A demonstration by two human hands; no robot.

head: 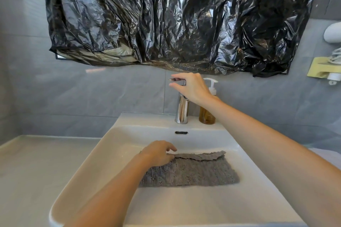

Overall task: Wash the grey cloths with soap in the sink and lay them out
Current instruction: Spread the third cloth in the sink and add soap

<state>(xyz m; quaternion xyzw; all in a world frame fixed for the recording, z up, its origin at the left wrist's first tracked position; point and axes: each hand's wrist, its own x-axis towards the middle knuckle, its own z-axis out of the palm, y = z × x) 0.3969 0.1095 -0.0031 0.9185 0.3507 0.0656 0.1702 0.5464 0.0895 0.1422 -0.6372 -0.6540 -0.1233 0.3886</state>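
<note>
A grey cloth (191, 171) lies flat in the white sink (88, 167), its far edge folded over. My left hand (158, 153) pinches the cloth's far left corner. My right hand (191, 86) is raised at the chrome tap (181, 110), its fingers curled round the tap's lever at the top. A soap pump bottle (207, 114) with amber liquid stands just right of the tap, partly behind my right wrist. No water is seen running.
A white counter (36, 162) stretches left of the sink. Black plastic sheeting (175, 20) covers the wall above the tap. A white appliance with a cord (332, 33) and a gold holder (321, 67) hang on the right wall.
</note>
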